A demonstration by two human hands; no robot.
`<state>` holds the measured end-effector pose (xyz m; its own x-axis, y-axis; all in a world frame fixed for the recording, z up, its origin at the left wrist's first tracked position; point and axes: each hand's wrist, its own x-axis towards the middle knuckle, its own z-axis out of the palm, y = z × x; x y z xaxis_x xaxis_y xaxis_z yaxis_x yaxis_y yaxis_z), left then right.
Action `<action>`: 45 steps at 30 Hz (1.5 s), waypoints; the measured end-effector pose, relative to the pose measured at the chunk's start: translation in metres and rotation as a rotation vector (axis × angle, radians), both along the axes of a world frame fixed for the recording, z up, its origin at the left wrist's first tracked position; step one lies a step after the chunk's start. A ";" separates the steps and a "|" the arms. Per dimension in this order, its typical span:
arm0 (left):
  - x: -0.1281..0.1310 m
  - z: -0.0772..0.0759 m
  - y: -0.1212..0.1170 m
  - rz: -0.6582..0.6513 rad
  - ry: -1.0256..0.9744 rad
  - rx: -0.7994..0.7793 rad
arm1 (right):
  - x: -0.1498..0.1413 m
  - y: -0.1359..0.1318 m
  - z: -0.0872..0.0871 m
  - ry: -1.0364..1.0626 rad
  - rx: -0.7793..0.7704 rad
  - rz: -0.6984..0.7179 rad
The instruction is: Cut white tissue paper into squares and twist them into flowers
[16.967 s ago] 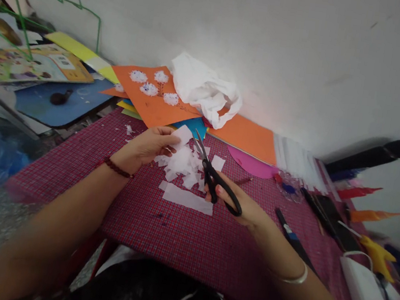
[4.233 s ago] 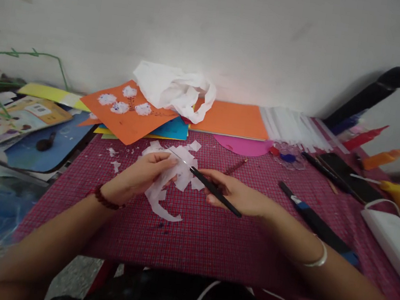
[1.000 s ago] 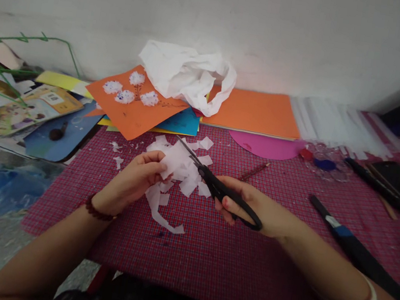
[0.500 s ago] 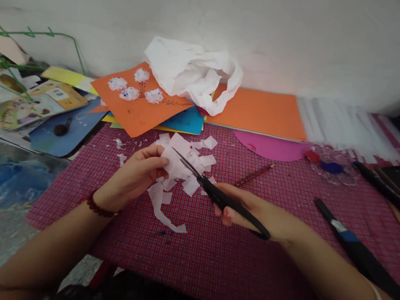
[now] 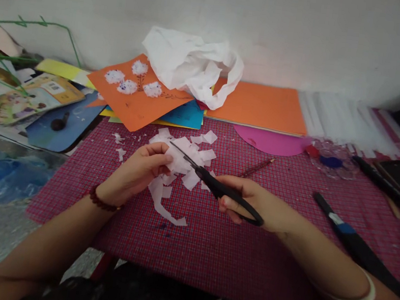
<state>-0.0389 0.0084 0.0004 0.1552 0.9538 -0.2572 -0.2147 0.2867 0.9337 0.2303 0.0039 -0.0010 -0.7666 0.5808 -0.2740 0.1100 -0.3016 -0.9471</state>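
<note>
Left hand (image 5: 148,162): one, closed, a white paper piece (image 5: 179,154) pinched between thumb and fingers; dark red beaded bracelet (image 5: 101,201) at the wrist.

Right hand (image 5: 240,198): one, gripping a pair of scissors (image 5: 222,189) by its black handles, blades aimed at the left hand and lying across the held paper in my line of sight; whether they bite into it I cannot tell. Pale bangle (image 5: 363,298) farther up the forearm.

Paper cuttings (image 5: 191,180): a loose heap, white, mostly squarish, on the bench (image 5: 207,255) beneath and just beyond the held piece; bench dressed in red checked cloth.

Paper strip (image 5: 162,208): one, white, curved, lying on the near side of the heap.

Orange sheet (image 5: 127,107): one, set askew at the back, bearing white tufted blossoms on drawn stems; blue sheet (image 5: 186,114) partly beneath it.

White bundle (image 5: 182,60): one, crumpled, overlapping the orange sheet and the orange pad (image 5: 261,106) beside it.

Pink sheet (image 5: 268,141): one, rounded edge showing in front of the pad.

Pencil (image 5: 259,167): one, just beyond the right hand.

Clear dish (image 5: 332,162): one, flower-shaped, red and blue in its wells.

White strips (image 5: 345,123): a row, right of the pad.

Dark tool (image 5: 360,252): one, blue-banded, beside the right forearm.
</note>
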 end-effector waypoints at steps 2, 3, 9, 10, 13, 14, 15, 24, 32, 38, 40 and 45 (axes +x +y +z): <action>-0.001 0.000 0.001 -0.002 0.053 0.030 | 0.001 0.001 0.001 -0.010 0.016 -0.027; -0.003 0.002 0.002 -0.003 0.116 0.073 | 0.002 0.001 0.001 -0.013 0.041 -0.031; -0.030 0.034 -0.001 -0.201 0.785 0.596 | 0.009 0.005 -0.002 0.036 0.150 -0.024; -0.034 0.039 -0.003 -0.280 0.838 0.627 | 0.009 0.005 -0.002 0.052 0.129 -0.020; -0.035 0.045 -0.010 -0.561 0.829 0.617 | 0.008 0.004 0.000 0.051 0.048 -0.042; -0.032 0.043 -0.012 -0.626 0.790 0.597 | 0.007 0.003 0.001 0.048 0.025 -0.060; -0.027 0.040 -0.015 -0.659 0.747 0.576 | 0.006 0.003 0.003 0.044 0.008 -0.076; -0.003 0.028 -0.027 0.135 0.390 0.408 | 0.015 0.005 -0.016 0.108 0.137 -0.010; -0.008 0.015 -0.006 0.153 -0.263 -0.167 | 0.015 0.000 0.005 -0.072 0.260 0.111; -0.002 0.013 -0.014 0.129 -0.148 -0.011 | 0.006 -0.004 0.015 -0.123 0.254 0.156; 0.001 0.013 -0.016 0.110 -0.107 0.031 | 0.004 -0.005 0.014 -0.101 0.238 0.145; 0.006 0.012 -0.018 0.064 -0.010 0.087 | 0.003 -0.004 0.010 -0.060 0.231 0.129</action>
<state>-0.0331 -0.0100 0.0124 0.0951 0.9806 -0.1715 -0.2398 0.1898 0.9521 0.2330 -0.0005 0.0092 -0.8249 0.5314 -0.1929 0.1916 -0.0582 -0.9798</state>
